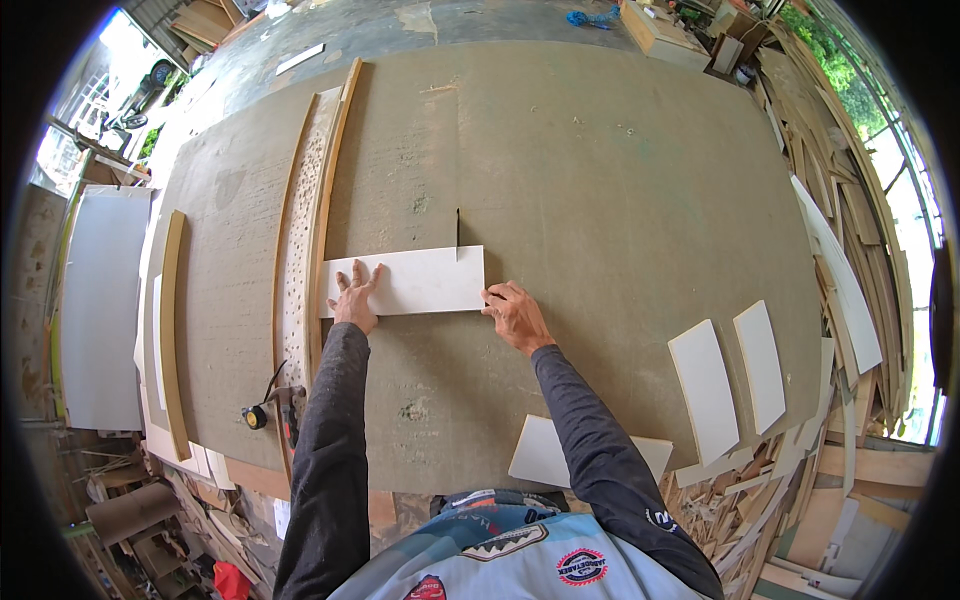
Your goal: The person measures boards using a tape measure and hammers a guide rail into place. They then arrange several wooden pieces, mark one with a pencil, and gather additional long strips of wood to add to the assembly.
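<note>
A white rectangular board [425, 280] lies crosswise on the large brownish-grey worktop [620, 200], its left end against a wooden rail [338, 150]. My left hand [355, 298] lies flat on the board's left part, fingers spread. At the opposite end, my right hand [517, 318] has its curled fingers and thumb gripping the board's right edge near the lower corner. A thin dark strip, like a saw blade seen edge-on [458, 228], stands at the board's far edge, in line with a faint slot running away from me.
Two white pieces [704, 390] [760, 366] lie at the right, another [540, 452] under my right forearm. A hammer [289, 405] and a tape measure [255, 416] rest by the rail. Scrap wood [740, 530] surrounds the table's right side. A wooden strip [174, 330] lies far left.
</note>
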Demonstrator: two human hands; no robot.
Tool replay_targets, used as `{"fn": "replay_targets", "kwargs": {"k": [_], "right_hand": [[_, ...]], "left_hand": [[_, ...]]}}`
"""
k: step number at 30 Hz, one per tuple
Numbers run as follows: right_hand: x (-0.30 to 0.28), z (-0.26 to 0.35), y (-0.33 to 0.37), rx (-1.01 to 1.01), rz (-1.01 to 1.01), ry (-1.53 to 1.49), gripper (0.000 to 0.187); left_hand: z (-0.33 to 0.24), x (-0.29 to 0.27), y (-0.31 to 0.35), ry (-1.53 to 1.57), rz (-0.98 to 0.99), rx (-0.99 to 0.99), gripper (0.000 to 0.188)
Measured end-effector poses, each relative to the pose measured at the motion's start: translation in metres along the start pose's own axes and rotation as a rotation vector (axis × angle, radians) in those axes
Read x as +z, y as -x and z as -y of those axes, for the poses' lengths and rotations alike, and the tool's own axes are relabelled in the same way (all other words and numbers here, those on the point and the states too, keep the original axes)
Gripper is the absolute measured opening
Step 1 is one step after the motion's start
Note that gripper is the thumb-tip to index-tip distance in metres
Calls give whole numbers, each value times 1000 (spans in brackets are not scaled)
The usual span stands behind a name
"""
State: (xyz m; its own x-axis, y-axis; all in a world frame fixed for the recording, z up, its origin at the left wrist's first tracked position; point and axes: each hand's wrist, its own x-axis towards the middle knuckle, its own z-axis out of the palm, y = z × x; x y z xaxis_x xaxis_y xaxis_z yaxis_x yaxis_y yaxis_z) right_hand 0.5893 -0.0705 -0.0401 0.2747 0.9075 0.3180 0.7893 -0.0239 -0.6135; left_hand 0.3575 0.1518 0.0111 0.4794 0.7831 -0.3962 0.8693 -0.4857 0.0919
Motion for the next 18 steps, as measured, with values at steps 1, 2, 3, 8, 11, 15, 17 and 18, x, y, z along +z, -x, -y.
{"fn": "replay_targets", "kwargs": {"k": [1,2,3,8,11,15,17,18], "right_hand": [[0,0,-1,-1,0,0,24],[0,0,-1,3,1,2,25],[0,-1,-2,6,2,4,25],[0,-3,-5,0,-3,11,25],[-2,-4,-7,1,-3,7,25],[-3,-2,-10,-5,-2,4,25],[-4,-4,-10,-1,-1,7,25],[-4,-4,-10,1,-1,7,25]], "left_hand": [[1,0,-1,4,-5,2,112],[1,1,-2,7,-10,3,112],[2,1,-3,11,-15,5,112],[0,-1,-5,18,-17,8,112],[-1,-3,-6,25,-13,6,112],[5,2,-12,15,-34,11,114],[2,1,-14,5,-20,9,114],[1,0,-15,0,-13,8,114]]}}
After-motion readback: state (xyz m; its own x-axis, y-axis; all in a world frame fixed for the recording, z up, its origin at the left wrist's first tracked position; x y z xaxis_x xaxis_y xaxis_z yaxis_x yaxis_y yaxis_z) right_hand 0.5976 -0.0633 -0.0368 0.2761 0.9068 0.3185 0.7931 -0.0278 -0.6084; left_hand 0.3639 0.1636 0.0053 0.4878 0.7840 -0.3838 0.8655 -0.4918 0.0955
